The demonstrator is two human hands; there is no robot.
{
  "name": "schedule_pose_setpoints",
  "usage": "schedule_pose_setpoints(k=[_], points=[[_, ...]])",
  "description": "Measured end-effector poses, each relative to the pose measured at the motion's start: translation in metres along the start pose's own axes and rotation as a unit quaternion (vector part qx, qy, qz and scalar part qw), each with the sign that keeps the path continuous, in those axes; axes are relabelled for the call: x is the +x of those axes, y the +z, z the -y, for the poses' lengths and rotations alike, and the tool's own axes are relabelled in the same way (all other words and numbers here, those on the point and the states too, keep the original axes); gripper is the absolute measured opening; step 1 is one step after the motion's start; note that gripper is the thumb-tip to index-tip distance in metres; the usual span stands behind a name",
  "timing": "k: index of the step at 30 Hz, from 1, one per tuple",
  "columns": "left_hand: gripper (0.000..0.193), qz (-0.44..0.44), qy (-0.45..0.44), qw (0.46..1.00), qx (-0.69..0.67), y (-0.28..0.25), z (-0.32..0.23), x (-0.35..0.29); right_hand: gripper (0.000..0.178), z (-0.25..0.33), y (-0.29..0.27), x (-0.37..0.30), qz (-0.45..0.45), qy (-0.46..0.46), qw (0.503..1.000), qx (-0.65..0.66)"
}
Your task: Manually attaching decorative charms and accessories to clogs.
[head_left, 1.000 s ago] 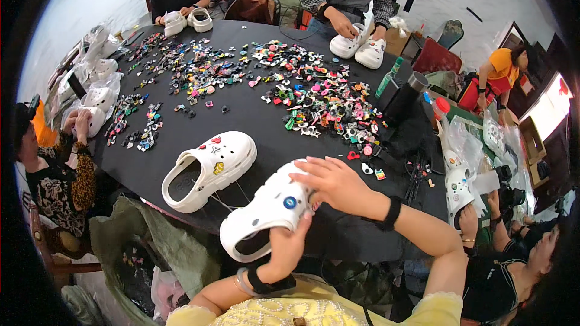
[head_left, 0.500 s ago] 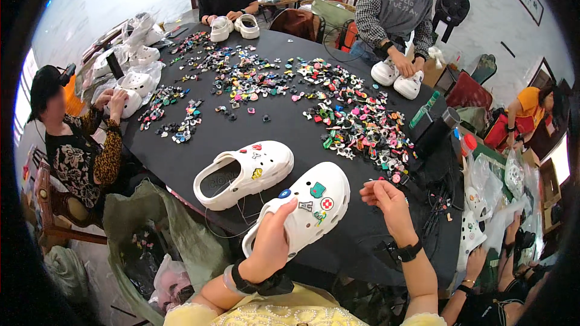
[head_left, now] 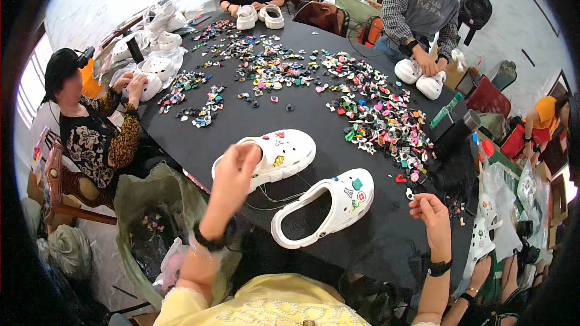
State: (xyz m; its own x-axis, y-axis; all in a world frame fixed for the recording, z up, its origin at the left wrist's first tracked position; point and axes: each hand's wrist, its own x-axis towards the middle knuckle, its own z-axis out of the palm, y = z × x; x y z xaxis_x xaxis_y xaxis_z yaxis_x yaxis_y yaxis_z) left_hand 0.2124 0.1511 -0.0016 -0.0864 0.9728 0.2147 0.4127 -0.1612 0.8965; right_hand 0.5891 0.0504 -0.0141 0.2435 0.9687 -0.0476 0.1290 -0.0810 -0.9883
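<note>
Two white clogs lie on the black table before me. The left clog [head_left: 289, 156] carries a few charms, one of them yellow. My left hand [head_left: 234, 172], smeared by motion, is over its heel end; whether the fingers grip it cannot be told. Angled beside it, the right clog [head_left: 344, 208] bears a green charm, a letter charm and a round red-and-white charm, and no hand is on it. Off to its right, my right hand [head_left: 430, 208] has its fingers pinched together. A small black-and-white charm [head_left: 410, 194] shows at the fingertips; whether it is held is unclear.
Loose charms [head_left: 380, 105] cover much of the table's middle and right. A dark cylinder [head_left: 456, 136] stands at the right edge. Several people work around the table on white clogs [head_left: 158, 67]. An open green sack [head_left: 145, 196] sits at lower left.
My left hand has let go of the right clog, now lying on the table, and moved left to the other clog. My right hand stays to the right, fingers pinched. The view has shifted.
</note>
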Motion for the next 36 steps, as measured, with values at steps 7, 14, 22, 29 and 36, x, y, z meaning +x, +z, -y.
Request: schedule_pose_setpoints(k=[7,14,22,29,36], points=[[0.046,0.225,-0.197,0.941,-0.156,0.017,0.053,0.058,0.023,0.012,0.012,-0.006,0.038,-0.025,0.999,-0.008],[0.026,0.037,-0.124,0.976,-0.173,0.006,0.032,0.027,0.023,0.021,0.002,-0.014,0.054,-0.027,0.998,-0.021],[0.038,-0.244,0.182,0.945,-0.118,-0.010,-0.012,-0.059,0.021,0.015,-0.007,0.006,0.039,-0.017,0.997,-0.057],[0.025,-0.186,0.100,0.977,-0.012,0.029,-0.013,-0.110,0.016,-0.034,0.025,0.122,0.071,-0.150,0.881,-0.442],[0.026,-0.205,0.059,0.972,-0.103,0.027,-0.001,-0.117,0.026,-0.061,0.069,0.189,0.022,-0.101,0.836,-0.539]])
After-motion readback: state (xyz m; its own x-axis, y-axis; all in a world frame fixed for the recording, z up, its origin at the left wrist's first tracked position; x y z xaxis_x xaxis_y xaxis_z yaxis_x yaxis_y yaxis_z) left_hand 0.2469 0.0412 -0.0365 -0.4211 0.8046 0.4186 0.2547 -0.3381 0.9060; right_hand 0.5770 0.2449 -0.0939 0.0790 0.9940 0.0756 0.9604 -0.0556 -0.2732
